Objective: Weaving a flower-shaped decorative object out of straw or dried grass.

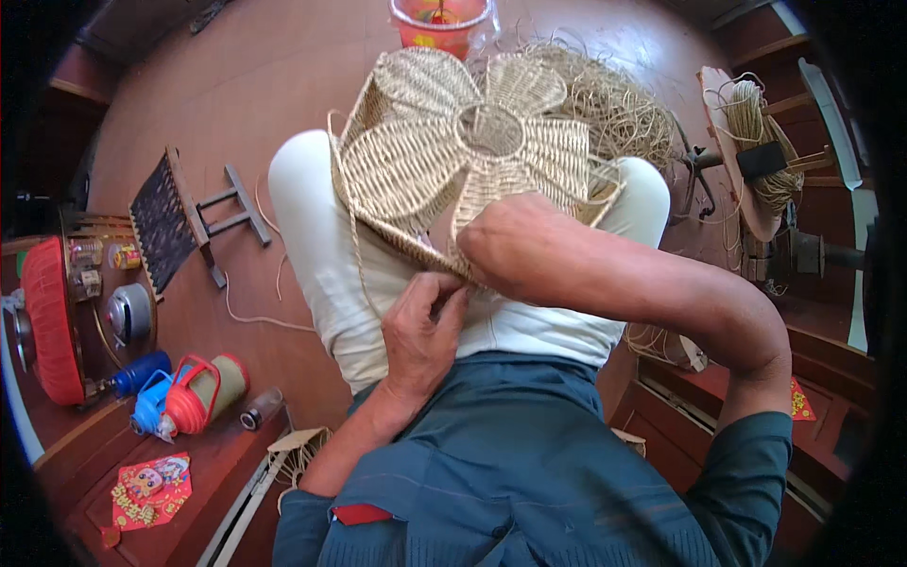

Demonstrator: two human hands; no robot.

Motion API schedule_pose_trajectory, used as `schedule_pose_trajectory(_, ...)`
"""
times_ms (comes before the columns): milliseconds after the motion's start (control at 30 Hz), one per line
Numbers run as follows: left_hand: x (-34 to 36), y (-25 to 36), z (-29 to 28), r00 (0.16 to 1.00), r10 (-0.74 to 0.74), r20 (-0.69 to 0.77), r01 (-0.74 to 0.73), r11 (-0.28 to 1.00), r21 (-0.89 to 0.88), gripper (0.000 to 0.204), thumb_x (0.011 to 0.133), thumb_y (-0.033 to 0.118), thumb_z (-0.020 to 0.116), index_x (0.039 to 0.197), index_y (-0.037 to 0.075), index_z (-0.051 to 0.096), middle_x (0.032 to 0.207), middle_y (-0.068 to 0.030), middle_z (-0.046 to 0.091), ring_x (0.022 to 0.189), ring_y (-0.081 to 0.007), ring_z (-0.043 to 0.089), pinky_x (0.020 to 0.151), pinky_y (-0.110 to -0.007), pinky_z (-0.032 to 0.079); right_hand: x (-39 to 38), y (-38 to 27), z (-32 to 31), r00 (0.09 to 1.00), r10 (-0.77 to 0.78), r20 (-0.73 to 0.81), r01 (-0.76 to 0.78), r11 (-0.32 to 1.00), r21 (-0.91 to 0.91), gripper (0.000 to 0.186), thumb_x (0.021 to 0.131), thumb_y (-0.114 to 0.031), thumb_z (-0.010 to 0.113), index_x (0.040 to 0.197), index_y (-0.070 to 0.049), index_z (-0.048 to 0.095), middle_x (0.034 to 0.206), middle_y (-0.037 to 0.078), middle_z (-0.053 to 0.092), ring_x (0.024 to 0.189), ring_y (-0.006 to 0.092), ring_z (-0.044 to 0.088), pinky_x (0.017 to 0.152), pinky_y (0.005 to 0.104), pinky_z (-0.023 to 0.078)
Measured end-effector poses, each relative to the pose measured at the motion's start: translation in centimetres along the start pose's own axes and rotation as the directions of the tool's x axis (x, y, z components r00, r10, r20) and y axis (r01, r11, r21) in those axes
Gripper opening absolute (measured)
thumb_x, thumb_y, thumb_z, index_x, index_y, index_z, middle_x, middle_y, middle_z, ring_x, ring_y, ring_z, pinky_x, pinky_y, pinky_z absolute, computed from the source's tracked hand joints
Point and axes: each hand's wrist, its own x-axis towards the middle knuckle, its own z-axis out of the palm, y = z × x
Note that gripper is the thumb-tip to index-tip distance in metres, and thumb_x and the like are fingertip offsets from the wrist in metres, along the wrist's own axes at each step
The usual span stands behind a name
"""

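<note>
A woven rope piece [387, 165], with flower-petal panels around an open centre ring, rests across my legs in white trousers [307, 246]. My left hand [423, 335] is at its near lower edge, fingers curled and pinched on the rim, just right of a loose twisted cord [361, 269]. My right hand [505, 241] lies over the near petals at that same edge; its fingers are bent down out of sight, so what they grip is hidden.
Loose cord [614, 109] piles behind the piece, below a red bucket [439, 38]. A small stool [165, 217], flasks [213, 397] and a red-covered round item [52, 321] stand at left. A board wound with rope [746, 113] is at right.
</note>
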Motion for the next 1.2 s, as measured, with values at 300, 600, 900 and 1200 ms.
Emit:
schedule_pose_trajectory(300, 0.1, 0.2, -0.8, 0.997, -0.003, 0.074, 0.004, 1.0, -0.01, 0.012, 0.097, 0.005, 0.082, 0.106, 0.0, 0.076, 0.094, -0.0098, 0.076, 0.079, -0.0168, 0.073, 0.074, -0.031, 0.058, -4.5, 1.0, 5.2, 0.851, 0.176, -0.496, -0.042, 0.962, 0.27, 0.013, 0.105, -0.014, 0.063, 0.112, -0.003, 0.058, 0.081, 0.019, 0.07, 0.074, 0.04, 0.074, 0.064, 0.0514, 0.058)
schedule_pose_trajectory(600, 1.3, 1.0, -1.7, 0.967, 0.225, 0.119, -0.247, 0.941, 0.23, 0.015, 0.091, 0.004, 0.084, 0.103, 0.003, 0.076, 0.095, -0.0097, 0.074, 0.087, -0.0263, 0.071, 0.08, -0.038, 0.056, -8.5, 1.5, 6.5, 0.612, 0.436, -0.66, -0.023, 0.844, 0.536, 0.008, 0.107, -0.007, 0.064, 0.114, -0.005, 0.067, 0.087, 0.013, 0.07, 0.07, 0.0305, 0.072, 0.067, 0.0392, 0.057)
schedule_pose_trajectory(900, 4.2, 4.4, -2.1, 0.882, 0.441, 0.168, -0.472, 0.824, 0.314, 0.02, 0.089, 0.002, 0.082, 0.108, 0.008, 0.079, 0.109, -0.0078, 0.079, 0.101, -0.0261, 0.071, 0.092, -0.039, 0.051, -11.3, 0.6, 7.3, 0.621, 0.557, -0.551, 0.027, 0.687, 0.726, 0.009, 0.109, -0.007, 0.058, 0.113, -0.003, 0.065, 0.083, 0.007, 0.067, 0.073, 0.0176, 0.068, 0.07, 0.0342, 0.056)
schedule_pose_trajectory(1200, 5.6, 5.3, -2.0, 0.88, 0.284, 0.381, -0.406, 0.866, 0.292, 0.014, 0.09, 0.006, 0.08, 0.103, 0.011, 0.079, 0.095, -0.0032, 0.074, 0.092, -0.0241, 0.067, 0.086, -0.038, 0.046, -10.4, 1.6, 8.2, 0.59, 0.64, -0.492, 0.07, 0.567, 0.821, 0.013, 0.108, -0.01, 0.062, 0.115, -0.001, 0.069, 0.082, 0.007, 0.069, 0.073, 0.0149, 0.068, 0.07, 0.0328, 0.056)
